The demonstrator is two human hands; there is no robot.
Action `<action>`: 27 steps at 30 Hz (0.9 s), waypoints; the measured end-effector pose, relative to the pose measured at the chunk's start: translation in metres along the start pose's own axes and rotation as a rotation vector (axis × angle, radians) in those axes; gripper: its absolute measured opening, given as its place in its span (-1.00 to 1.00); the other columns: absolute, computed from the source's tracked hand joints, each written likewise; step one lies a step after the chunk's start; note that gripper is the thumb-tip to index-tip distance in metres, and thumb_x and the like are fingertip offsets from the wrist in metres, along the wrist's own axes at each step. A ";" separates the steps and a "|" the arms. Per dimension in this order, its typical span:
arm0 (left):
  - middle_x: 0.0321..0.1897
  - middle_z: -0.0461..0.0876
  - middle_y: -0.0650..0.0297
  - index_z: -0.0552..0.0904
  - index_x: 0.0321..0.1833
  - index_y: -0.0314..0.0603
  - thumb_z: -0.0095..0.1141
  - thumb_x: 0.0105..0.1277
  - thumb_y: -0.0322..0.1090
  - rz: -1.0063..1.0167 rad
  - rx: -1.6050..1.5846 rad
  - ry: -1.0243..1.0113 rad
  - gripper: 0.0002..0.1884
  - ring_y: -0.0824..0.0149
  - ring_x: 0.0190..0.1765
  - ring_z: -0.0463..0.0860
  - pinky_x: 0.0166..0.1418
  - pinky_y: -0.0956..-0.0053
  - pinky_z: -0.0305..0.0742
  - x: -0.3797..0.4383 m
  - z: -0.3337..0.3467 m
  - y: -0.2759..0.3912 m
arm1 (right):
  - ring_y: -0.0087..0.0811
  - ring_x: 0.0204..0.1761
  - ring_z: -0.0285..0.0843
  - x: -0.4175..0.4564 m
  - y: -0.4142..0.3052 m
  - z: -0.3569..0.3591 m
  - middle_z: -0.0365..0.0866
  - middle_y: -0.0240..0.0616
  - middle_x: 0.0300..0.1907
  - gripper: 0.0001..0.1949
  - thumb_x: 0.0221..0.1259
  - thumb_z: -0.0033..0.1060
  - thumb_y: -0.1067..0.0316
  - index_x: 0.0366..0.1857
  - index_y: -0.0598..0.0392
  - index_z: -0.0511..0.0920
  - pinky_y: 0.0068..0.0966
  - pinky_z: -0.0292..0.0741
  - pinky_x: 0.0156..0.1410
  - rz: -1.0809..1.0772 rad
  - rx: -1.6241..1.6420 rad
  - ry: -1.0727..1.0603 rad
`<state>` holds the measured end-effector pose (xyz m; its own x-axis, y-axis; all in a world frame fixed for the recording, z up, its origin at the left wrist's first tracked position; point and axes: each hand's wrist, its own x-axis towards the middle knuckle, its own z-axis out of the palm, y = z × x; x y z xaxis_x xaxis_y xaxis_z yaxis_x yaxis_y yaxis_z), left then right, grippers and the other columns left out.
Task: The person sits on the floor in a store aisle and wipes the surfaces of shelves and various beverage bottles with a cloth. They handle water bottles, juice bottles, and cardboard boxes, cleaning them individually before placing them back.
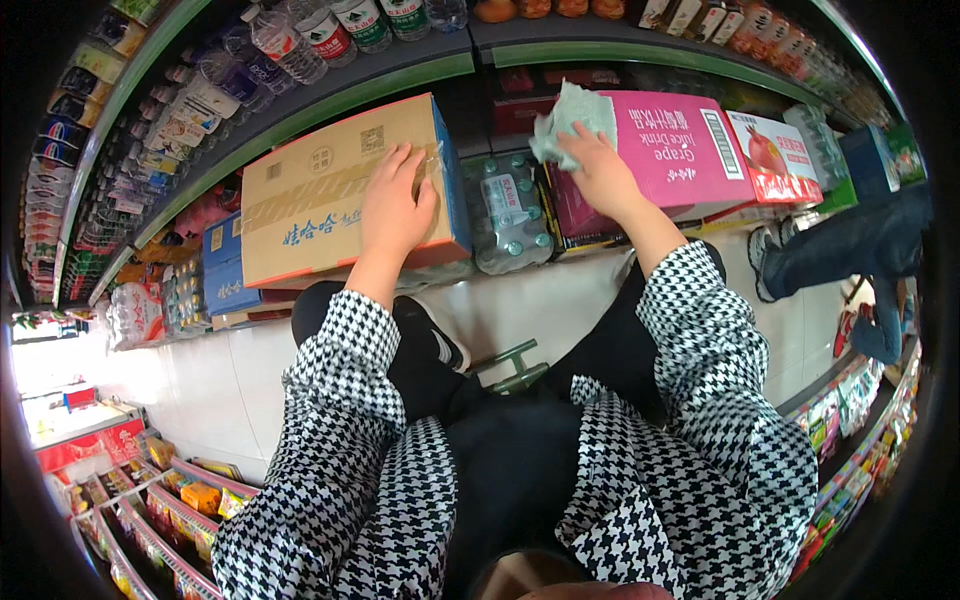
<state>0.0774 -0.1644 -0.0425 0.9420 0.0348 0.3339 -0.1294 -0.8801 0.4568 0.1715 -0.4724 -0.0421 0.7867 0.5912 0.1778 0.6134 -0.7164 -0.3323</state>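
Observation:
My left hand (399, 201) rests palm down on top of a brown cardboard carton (300, 217), its fingers a little apart. The carton is sealed with tape and has a blue side and printed writing. A pale green cloth (577, 112) is under the fingers of my right hand (600, 169), which holds it against the left end of a magenta juice carton (679, 150). Part of the cloth hangs past that carton's left edge. Between the two cartons lies a shrink-wrapped pack of clear bottles (514, 214).
Above the cartons runs a green-edged shelf (390, 94) with water bottles (289, 45). A white and red carton (776, 157) stands to the right, near another person's legs (847, 232). A green metal piece (517, 367) is between my legs. Snack racks (150, 502) stand behind at lower left.

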 end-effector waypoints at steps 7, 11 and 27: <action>0.33 0.50 0.04 0.61 0.19 -0.23 0.14 0.30 -0.30 -0.034 0.020 -0.007 -0.60 -0.01 0.44 0.38 0.48 0.17 0.31 -0.008 -0.009 0.002 | -0.07 0.59 0.01 0.003 0.005 -0.012 0.32 -0.16 0.46 -0.45 0.06 0.16 0.53 0.24 -0.09 0.56 0.04 -0.01 0.63 -0.089 0.066 -0.177; 0.31 0.51 0.07 0.64 0.16 -0.21 0.14 0.30 -0.31 -0.076 0.024 -0.003 -0.63 0.01 0.43 0.40 0.47 0.17 0.32 -0.003 -0.010 0.009 | -0.11 0.60 -0.01 0.020 0.024 -0.010 0.21 -0.19 0.53 -0.42 0.15 0.24 0.37 0.35 -0.15 0.46 -0.03 0.00 0.63 -0.099 -0.061 -0.131; 0.13 0.65 0.08 0.69 0.05 -0.22 0.14 0.32 -0.42 0.078 -0.067 0.220 -0.73 0.00 0.33 0.51 0.39 0.18 0.40 0.009 0.016 0.063 | -0.06 0.56 0.09 -0.053 0.185 -0.056 0.17 -0.12 0.54 -0.44 0.39 0.00 0.09 0.49 -0.26 0.28 0.09 0.13 0.54 0.626 -0.524 0.096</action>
<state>0.0823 -0.2272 -0.0241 0.8389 0.0766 0.5389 -0.2264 -0.8512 0.4735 0.2466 -0.6567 -0.0614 0.9819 0.0077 0.1893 -0.0068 -0.9971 0.0756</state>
